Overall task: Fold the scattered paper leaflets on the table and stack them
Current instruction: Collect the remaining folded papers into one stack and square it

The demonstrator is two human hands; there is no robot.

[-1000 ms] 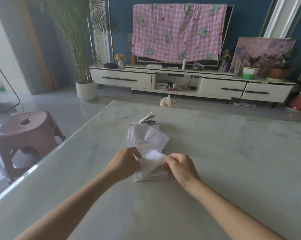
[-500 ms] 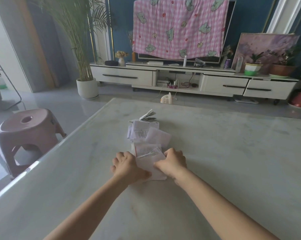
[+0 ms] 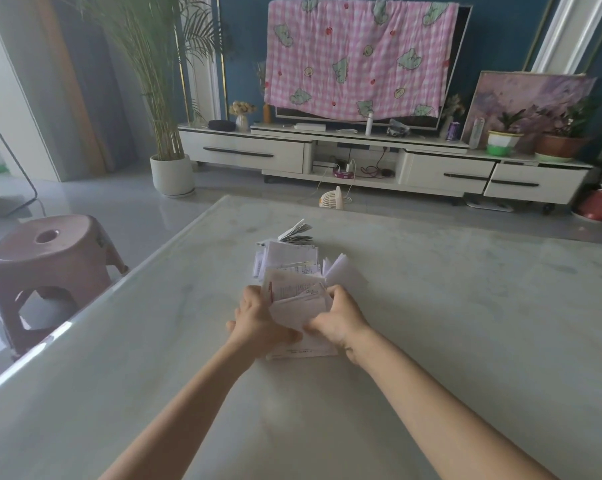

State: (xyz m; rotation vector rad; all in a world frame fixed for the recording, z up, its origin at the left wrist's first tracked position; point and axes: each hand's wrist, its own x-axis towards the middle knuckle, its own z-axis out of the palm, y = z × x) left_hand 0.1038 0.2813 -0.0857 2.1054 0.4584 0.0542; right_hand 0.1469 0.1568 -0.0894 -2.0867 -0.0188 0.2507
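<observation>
Left hand and right hand both grip a white printed paper leaflet over a flat pile of folded white leaflets on the pale marble table. Fingertips are hidden behind the sheet (print illegible). More loose white leaflets lie just beyond, overlapping.

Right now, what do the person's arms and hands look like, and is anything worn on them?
Both the left hand and right hand are bare, no gloves. The left forearm and right forearm are uncovered to the frame's bottom edge: no sleeve, watch or bracelet shows.
</observation>
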